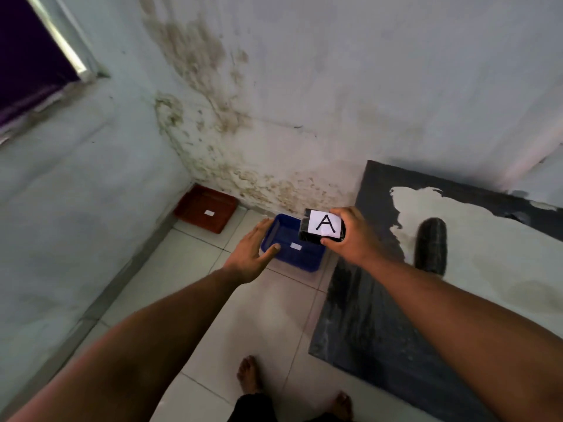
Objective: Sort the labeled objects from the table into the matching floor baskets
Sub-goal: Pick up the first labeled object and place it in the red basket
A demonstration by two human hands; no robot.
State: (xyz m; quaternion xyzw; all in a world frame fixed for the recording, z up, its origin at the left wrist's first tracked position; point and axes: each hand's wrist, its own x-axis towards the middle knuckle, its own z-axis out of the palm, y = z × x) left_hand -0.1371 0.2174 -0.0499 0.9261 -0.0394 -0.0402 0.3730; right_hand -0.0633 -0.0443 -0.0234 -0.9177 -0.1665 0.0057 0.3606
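My right hand (353, 236) grips a black block (315, 237) that carries a white label with the letter A. The block hangs in the air over the right end of a blue floor basket (275, 239), which has a small white tag inside. My left hand (253, 251) is stretched out flat with fingers apart, holding nothing, over the basket's left edge. A red basket (198, 205) with its own white tag sits on the floor in the corner, further left. A second black object (431, 245) lies on the table (487, 287) to the right.
The dark table with a worn pale top stands at the right, its left edge beside the blue basket. Stained walls meet in the corner behind the baskets. Pale floor tiles run below, and my bare feet (249, 376) show at the bottom.
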